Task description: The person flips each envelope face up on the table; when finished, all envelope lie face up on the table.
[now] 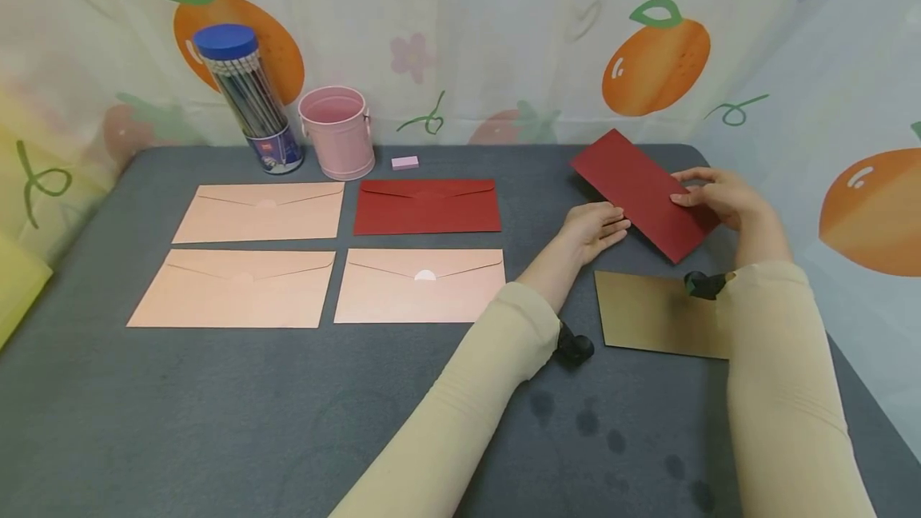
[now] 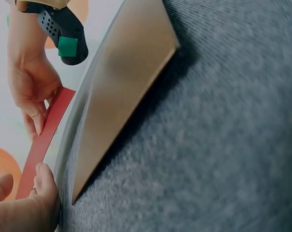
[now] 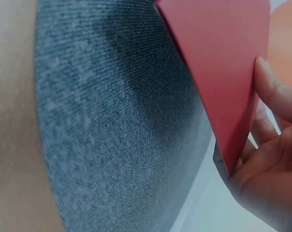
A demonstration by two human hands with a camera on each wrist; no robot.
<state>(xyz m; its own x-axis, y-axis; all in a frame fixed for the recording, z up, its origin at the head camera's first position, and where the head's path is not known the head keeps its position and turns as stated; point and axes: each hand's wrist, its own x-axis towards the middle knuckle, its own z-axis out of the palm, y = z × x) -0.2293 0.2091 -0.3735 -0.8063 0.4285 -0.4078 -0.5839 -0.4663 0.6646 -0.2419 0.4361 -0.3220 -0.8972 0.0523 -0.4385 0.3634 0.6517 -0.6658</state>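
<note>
A plain red envelope (image 1: 643, 194), tilted above the right part of the table, is pinched along its right edge by my right hand (image 1: 723, 198). In the right wrist view the thumb lies on one face of the envelope (image 3: 218, 63), with fingers behind it. My left hand (image 1: 590, 232) is at the lower left edge of that envelope, fingers mostly straight and touching or nearly touching it; the thumb stands apart in the left wrist view. Just below the hands lies a gold envelope (image 1: 655, 314), partly covered by the right sleeve.
To the left lie a second red envelope (image 1: 428, 208), a pale pink envelope (image 1: 420, 294) and two peach envelopes (image 1: 262, 214), flaps up. Behind them stand a pink bucket (image 1: 338, 134), a blue-lidded tub of pencils (image 1: 252, 102) and a small pink block (image 1: 404, 162). A patterned curtain hangs behind.
</note>
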